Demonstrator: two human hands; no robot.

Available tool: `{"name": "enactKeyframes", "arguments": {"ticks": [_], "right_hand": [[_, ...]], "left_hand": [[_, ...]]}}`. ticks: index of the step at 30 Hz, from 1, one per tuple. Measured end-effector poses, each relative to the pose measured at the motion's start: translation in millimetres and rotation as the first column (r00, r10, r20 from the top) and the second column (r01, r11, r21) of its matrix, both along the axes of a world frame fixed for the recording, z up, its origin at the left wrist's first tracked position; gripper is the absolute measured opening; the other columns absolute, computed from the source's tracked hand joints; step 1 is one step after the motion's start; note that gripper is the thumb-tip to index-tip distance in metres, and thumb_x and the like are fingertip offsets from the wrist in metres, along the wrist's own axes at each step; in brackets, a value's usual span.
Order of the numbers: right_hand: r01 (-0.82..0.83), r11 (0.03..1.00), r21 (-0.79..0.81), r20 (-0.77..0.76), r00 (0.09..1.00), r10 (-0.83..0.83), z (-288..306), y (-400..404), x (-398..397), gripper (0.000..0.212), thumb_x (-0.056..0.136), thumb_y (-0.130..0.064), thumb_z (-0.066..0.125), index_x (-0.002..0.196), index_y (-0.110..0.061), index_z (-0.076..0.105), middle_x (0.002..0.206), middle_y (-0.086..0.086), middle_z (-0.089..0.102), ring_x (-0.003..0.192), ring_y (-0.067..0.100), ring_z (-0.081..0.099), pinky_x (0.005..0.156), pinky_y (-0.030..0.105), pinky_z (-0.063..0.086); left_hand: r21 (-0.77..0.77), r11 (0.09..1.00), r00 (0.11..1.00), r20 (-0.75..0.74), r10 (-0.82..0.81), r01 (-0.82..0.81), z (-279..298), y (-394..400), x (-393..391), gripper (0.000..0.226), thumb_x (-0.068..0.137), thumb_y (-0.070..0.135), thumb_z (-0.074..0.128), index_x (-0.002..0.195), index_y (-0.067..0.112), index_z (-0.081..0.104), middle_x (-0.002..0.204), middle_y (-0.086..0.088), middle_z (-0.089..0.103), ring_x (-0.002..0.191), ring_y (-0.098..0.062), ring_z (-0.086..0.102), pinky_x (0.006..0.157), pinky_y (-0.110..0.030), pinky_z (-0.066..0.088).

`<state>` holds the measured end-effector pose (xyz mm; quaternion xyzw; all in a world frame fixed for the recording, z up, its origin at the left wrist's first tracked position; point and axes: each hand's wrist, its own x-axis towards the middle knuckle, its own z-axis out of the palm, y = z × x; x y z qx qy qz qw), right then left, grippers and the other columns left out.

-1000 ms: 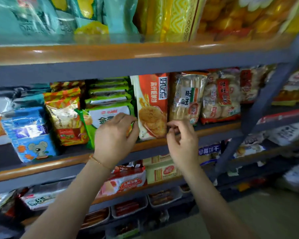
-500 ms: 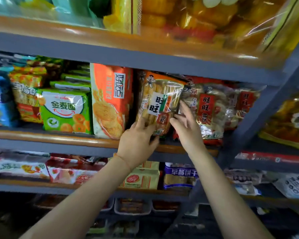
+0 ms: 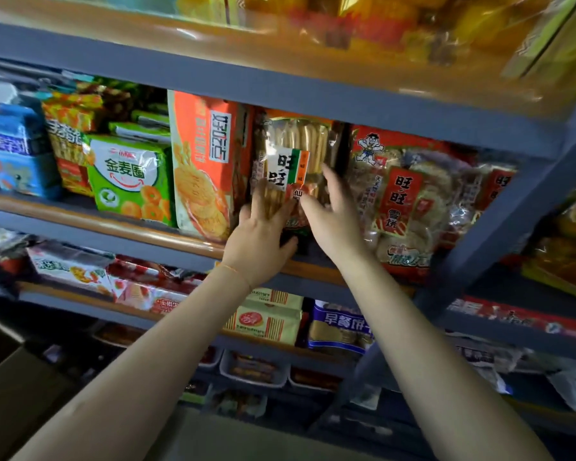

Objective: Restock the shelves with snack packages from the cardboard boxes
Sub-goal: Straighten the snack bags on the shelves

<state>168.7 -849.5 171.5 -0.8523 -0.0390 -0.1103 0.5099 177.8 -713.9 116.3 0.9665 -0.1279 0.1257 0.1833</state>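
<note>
A clear bag of long rice crackers with a white, green and orange label stands on the middle shelf, between an orange cracker bag and a red rice cracker bag. My left hand lies flat against its lower front with straight fingers. On the bag's lower right side, my right hand presses with its fingers straight. Both hands touch the bag without curling round it.
A green ring-snack bag, yellow-red packs and a blue box fill the shelf's left part. More snack bags sit on the shelves above and below. A slanted grey upright crosses at the right. A cardboard box edge shows lower left.
My hands left the orange cracker bag and moved right to the clear rice cracker bag. Both now press flat on its front. The view shifted right and closer.
</note>
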Motion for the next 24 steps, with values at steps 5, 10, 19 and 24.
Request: {"name": "enactKeyframes", "arguments": {"ticks": [5,10,19,24], "right_hand": [[-0.050,0.999,0.006,-0.073,0.996,0.050,-22.9,-1.6,-11.8,0.053,0.099,-0.038,0.051,0.150,-0.036,0.037,0.150,-0.003,0.046,0.133,0.019,0.048,0.110,0.042,0.042],[-0.051,0.996,0.076,-0.140,0.988,0.061,-16.8,2.7,-6.8,0.053,0.103,-0.042,0.045,0.153,-0.029,0.035,0.157,-0.003,0.038,0.144,0.015,0.034,0.114,0.030,0.028],[-0.016,0.984,0.179,-0.125,0.991,0.039,-16.4,2.9,-6.5,0.057,0.104,-0.042,0.043,0.157,-0.027,0.027,0.156,-0.008,0.037,0.143,0.012,0.032,0.111,0.026,0.024],[0.058,0.978,0.203,-0.045,0.998,-0.050,-19.6,8.8,-1.6,0.062,0.101,-0.042,0.045,0.157,-0.034,0.022,0.163,-0.002,0.025,0.150,0.018,0.022,0.122,0.050,0.021]], "left_hand": [[-0.012,0.999,0.997,0.059,0.053,-0.052,-6.5,-2.9,-2.9,0.062,0.100,0.043,0.054,0.157,0.031,0.033,0.152,-0.025,0.024,0.124,-0.048,0.041,0.096,-0.052,0.048],[-0.053,0.999,1.000,-0.018,0.008,-0.009,-5.8,-6.3,9.6,0.063,0.099,0.042,0.054,0.157,0.030,0.031,0.154,-0.027,0.020,0.126,-0.055,0.042,0.102,-0.054,0.042],[-0.064,0.998,0.997,-0.066,-0.030,0.026,-2.7,-6.0,14.4,0.070,0.098,0.039,0.057,0.159,0.032,0.023,0.157,-0.024,0.018,0.134,-0.053,0.038,0.105,-0.054,0.042],[-0.186,0.982,0.999,0.040,-0.003,0.010,5.9,-8.0,7.3,0.076,0.098,0.028,0.058,0.161,0.036,0.016,0.162,-0.026,0.010,0.136,-0.054,0.037,0.099,-0.054,0.047]]}}
